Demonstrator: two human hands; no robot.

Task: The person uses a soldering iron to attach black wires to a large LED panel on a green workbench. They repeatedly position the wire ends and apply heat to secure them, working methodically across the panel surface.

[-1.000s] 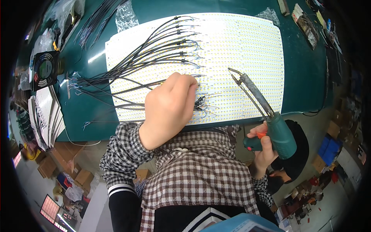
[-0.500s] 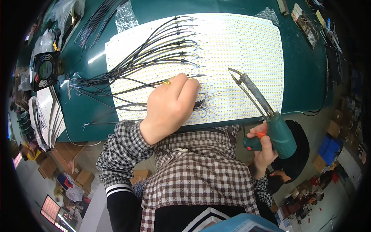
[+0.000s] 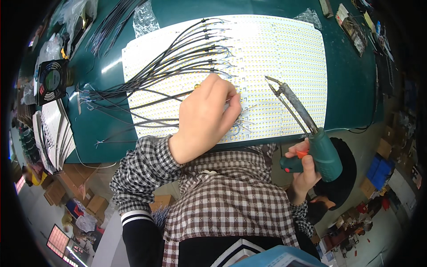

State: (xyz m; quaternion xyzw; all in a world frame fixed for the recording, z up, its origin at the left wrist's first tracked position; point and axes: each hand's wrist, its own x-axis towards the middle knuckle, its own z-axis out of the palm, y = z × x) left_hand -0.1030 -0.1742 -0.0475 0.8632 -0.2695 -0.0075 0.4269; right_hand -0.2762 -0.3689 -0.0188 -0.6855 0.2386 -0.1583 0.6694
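A white rectangular panel dotted with rows of small yellow squares [image 3: 289, 49] lay on a green-topped bench [image 3: 351, 102]. Thin black round cables [image 3: 155, 71] fanned across its left half, their bared ends near the middle. The left hand [image 3: 207, 115] was over the lower cables, fingers curled toward the thumb; whether they gripped one was hidden. The right hand [image 3: 305, 171] was wrapped around a green plastic soldering gun with a metal barrel [image 3: 327, 160], its tip above the panel, apart from the left hand. A square black fan [image 3: 52, 80] stood toward the bench's left end.
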